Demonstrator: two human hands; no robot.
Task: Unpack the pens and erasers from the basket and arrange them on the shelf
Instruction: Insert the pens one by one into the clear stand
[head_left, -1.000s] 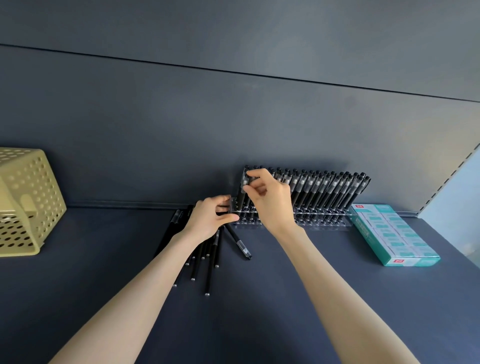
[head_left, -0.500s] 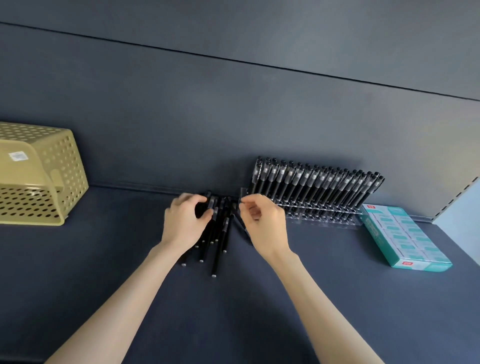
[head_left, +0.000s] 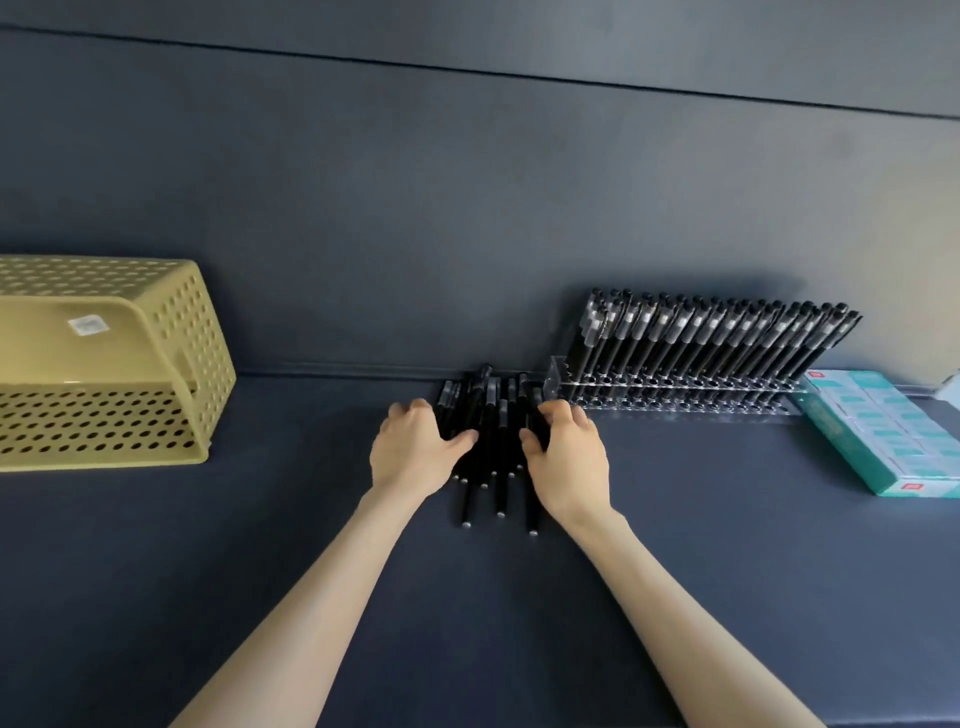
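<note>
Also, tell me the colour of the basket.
The basket is pale yellow, clearest in the head view.

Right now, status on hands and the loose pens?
Left hand and right hand curled round the loose pens from either side. Pens flat on shelf, not yet racked. Pen rack close on right; basket off left.

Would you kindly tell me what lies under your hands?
Loose black pens on the shelf; the left hand and right hand cover some, so the count is unclear.
</note>
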